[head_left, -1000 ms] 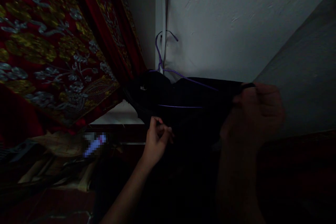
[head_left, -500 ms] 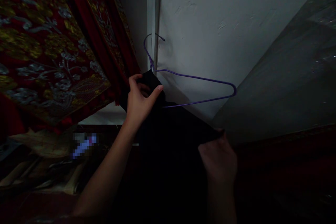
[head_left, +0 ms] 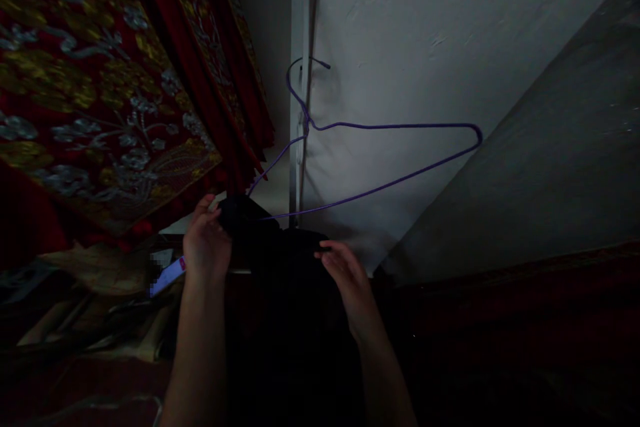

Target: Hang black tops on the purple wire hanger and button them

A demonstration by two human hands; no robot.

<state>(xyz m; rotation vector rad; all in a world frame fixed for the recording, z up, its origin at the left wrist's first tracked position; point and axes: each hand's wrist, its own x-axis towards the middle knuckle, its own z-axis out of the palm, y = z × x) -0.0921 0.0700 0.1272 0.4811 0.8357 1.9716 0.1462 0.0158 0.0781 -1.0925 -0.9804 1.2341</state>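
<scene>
A purple wire clothes hanger (head_left: pixel 395 125) hangs by its hook at a narrow upright post. Its left end goes into a black garment (head_left: pixel 295 293), while its right end is bare. My left hand (head_left: pixel 207 237) is closed on the fabric at that covered left end, with a small pale patch, perhaps a label, by the fingertips. My right hand (head_left: pixel 347 273) pinches the garment's upper edge, below the hanger's lower bar. The garment droops between both forearms, and its folds are too dark to make out.
Red cloth (head_left: pixel 125 80) with gold and silver embroidery hangs at the left. Behind the hanger stand the pale post (head_left: pixel 301 0) and a white wall (head_left: pixel 400 33). Grey sheeting (head_left: pixel 540 167) slants down at the right. A lit, phone-like object (head_left: pixel 169 276) lies lower left among clutter.
My left hand has moved left and down with the fabric, uncovering the hanger's neck and left shoulder. My right hand has come inward to the left. The hanger's right end has tipped upward.
</scene>
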